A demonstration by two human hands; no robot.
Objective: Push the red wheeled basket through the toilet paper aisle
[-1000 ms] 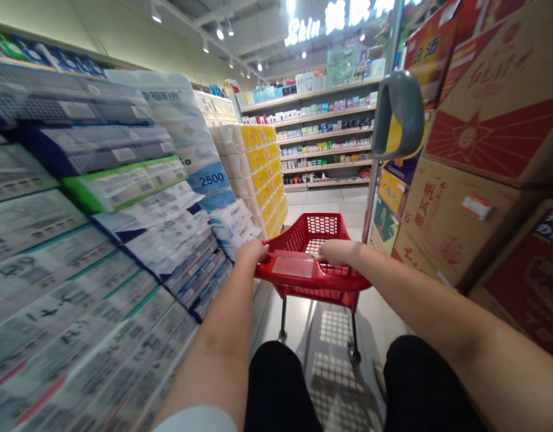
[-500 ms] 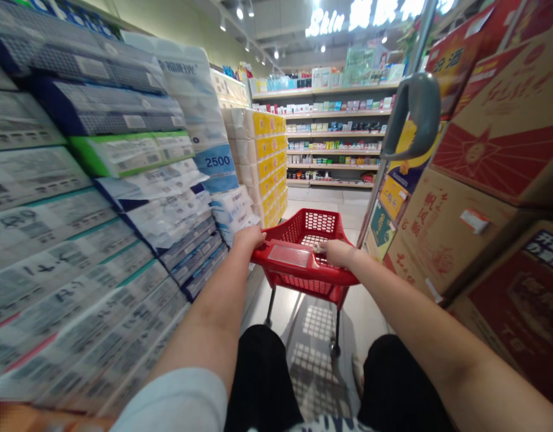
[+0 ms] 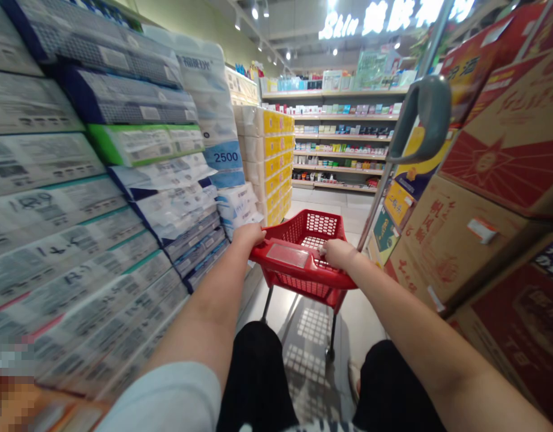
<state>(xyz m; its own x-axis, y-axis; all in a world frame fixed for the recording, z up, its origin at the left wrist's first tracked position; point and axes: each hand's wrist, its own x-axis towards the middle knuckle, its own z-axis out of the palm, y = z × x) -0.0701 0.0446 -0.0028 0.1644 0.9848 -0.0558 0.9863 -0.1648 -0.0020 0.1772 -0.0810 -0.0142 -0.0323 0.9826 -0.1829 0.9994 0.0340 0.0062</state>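
Supermarket aisle, seen from above. Left hand point(image 3: 249, 234) and right hand point(image 3: 337, 253) grip near rail of red shopping cart point(image 3: 303, 282), one at each end, fingers pressed together and curled over bar; fingertips hidden beneath. Cart stands mid-aisle on tiled floor point(image 3: 312, 324), just ahead of person's knees. Stacked tissue packs point(image 3: 123, 180) wall left side, cardboard boxes point(image 3: 483, 198) right. Grey handle point(image 3: 427, 117) on pole rises near right. Stocked shelves point(image 3: 339, 144) far end.
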